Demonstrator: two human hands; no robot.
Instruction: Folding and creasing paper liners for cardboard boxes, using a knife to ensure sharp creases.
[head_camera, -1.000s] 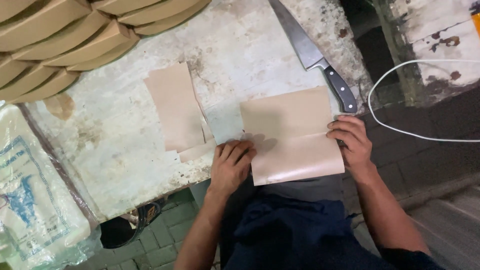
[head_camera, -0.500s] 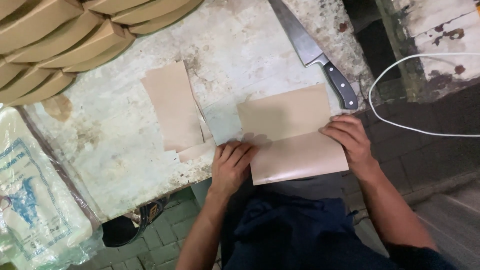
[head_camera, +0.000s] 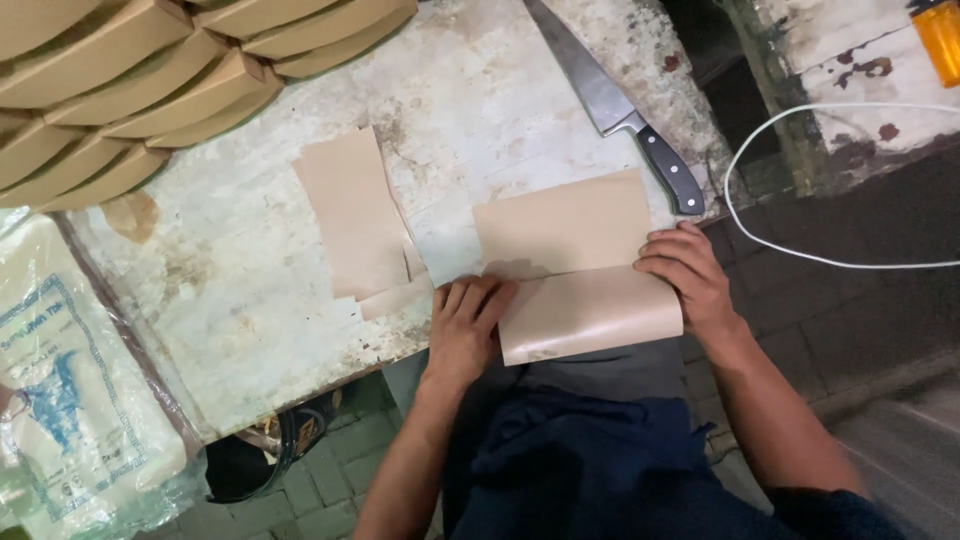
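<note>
Here's my worn white worktable (head_camera: 250, 290), paint scuffed and stained, taking up most of what I see. Along its far left edge sits a stack of brown cardboard boxes (head_camera: 150, 90), rows leaning one on another, pushed back so the middle is free for work. Down at my left, off the table, a printed plastic sack (head_camera: 70, 400) slumps on the floor. Right in front of me, at the near edge, is the brown paper sheet (head_camera: 570, 250), folded along a crease so the lower flap curls over the table's lip toward my lap. My left hand (head_camera: 465, 325) lies flat, fingers together, pressing the left end of that crease; it grips nothing, just pins the paper down. My right hand (head_camera: 685, 275) curls over the right end of the fold, fingers on top; the thumb is hidden under it, so whether it pinches the sheet I cannot tell. Left of the sheet lie cut paper strips (head_camera: 355, 220), set aside, apart from my hands. Beyond my right hand a large kitchen knife (head_camera: 620, 110) rests, black handle toward me, within reach. A white cable (head_camera: 800, 180) loops off the table to the right.
</note>
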